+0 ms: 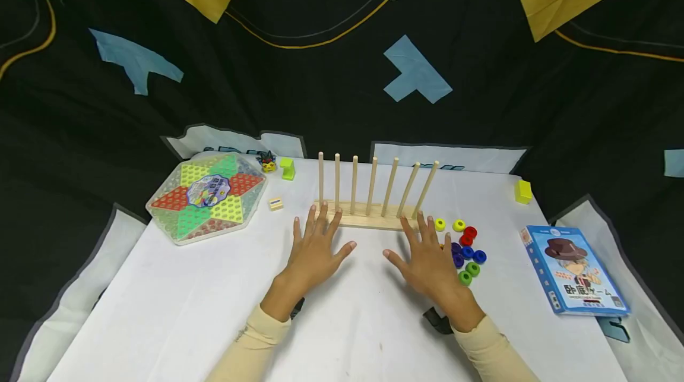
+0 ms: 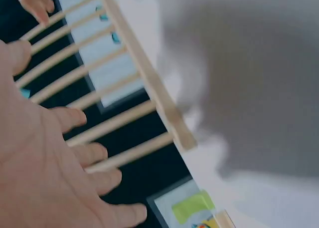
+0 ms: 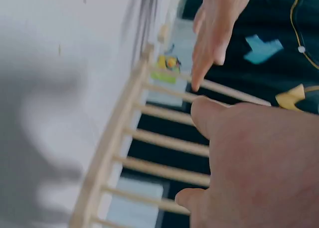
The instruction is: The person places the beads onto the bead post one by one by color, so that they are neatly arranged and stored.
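My left hand (image 1: 314, 249) is spread flat over the white table, its fingertips near the left end of a wooden peg rack (image 1: 369, 223). Several upright dowels (image 1: 355, 186) stand in a row along that rack's base. On the other side, my right hand (image 1: 427, 263) is spread too, fingertips close to the rack's right end. Neither hand holds anything. Beside the right hand lie small colored rings: yellow (image 1: 459, 226), red (image 1: 470, 232), blue (image 1: 479, 257), purple and green (image 1: 465, 278). Part of the ring group is hidden behind the right hand's fingers.
A hexagonal Chinese checkers board (image 1: 187, 233) lies at the left. Near it are a small figure (image 1: 267, 161), a green block (image 1: 287, 169) and a small cream block (image 1: 275, 204). At the right are a yellow block (image 1: 523, 191) and a blue game box (image 1: 577, 272).
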